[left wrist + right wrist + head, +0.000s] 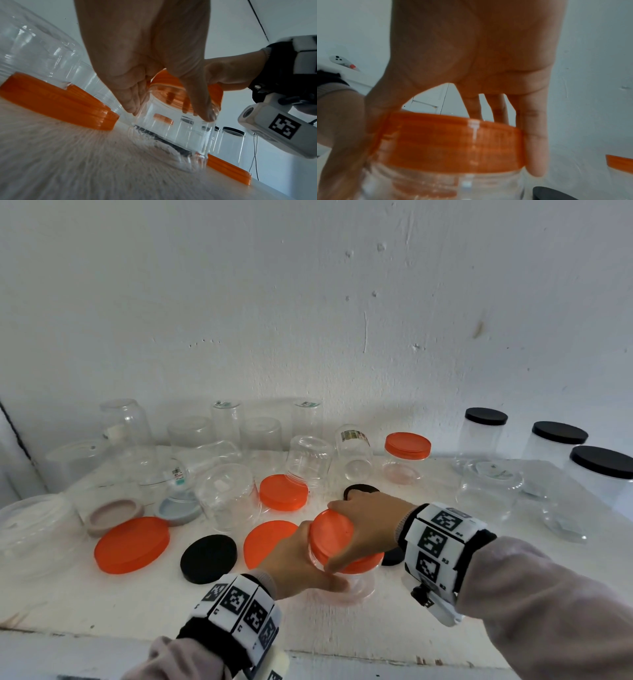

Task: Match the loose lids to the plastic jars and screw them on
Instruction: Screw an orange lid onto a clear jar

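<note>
A small clear plastic jar (356, 585) stands on the white table (144, 607) near the front middle. My left hand (301, 566) grips its body from the left; in the left wrist view its fingers (132, 97) wrap the jar (171, 135). An orange lid (334, 537) sits on the jar's mouth. My right hand (370, 525) grips this lid from above, thumb in front. In the right wrist view, fingers (536, 135) curl round the orange lid (453, 146) on the jar (436, 186).
Loose lids lie around: a large orange lid (132, 544), a black lid (209, 558), more orange lids (282, 493) (263, 539), pinkish (114, 515) and blue-grey (178, 508) ones. Upturned clear jars crowd the back left. Capped jars, orange (407, 455) and black (484, 436), stand at the right.
</note>
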A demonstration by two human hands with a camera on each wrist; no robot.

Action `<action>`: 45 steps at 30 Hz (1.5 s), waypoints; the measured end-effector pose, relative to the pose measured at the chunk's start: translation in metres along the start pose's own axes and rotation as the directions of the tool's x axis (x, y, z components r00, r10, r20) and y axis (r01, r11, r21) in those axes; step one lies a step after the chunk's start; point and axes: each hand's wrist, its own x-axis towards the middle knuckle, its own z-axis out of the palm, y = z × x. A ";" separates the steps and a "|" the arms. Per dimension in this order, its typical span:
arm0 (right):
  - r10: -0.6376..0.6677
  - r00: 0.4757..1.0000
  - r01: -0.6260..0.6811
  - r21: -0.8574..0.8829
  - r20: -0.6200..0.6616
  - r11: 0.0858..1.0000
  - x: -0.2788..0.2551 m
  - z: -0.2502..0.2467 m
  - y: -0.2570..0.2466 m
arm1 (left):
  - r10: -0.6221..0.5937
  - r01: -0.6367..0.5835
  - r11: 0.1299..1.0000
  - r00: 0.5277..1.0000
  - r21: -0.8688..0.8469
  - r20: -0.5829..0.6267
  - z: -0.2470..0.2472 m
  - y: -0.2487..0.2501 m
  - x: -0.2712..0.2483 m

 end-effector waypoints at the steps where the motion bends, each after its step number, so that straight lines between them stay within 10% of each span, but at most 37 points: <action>1: 0.003 1.000 -0.003 0.006 -0.013 1.000 0.000 0.001 0.000 | -0.001 0.001 1.000 1.000 0.009 -0.006 0.000 0.000 0.000; 25: 0.126 0.962 -0.135 -0.018 -0.243 0.991 -0.006 0.027 -0.011 | -0.030 0.030 0.999 1.000 0.022 0.008 -0.004 0.005 -0.004; 33: -0.001 0.998 0.020 0.324 -0.058 0.946 -0.012 0.021 0.044 | -0.012 0.010 0.999 0.999 0.035 0.047 -0.008 0.011 -0.005; 45: 0.486 0.824 -0.447 0.192 -0.291 0.874 0.003 0.005 0.215 | 0.013 -0.036 0.997 0.951 0.067 0.309 -0.042 0.054 0.027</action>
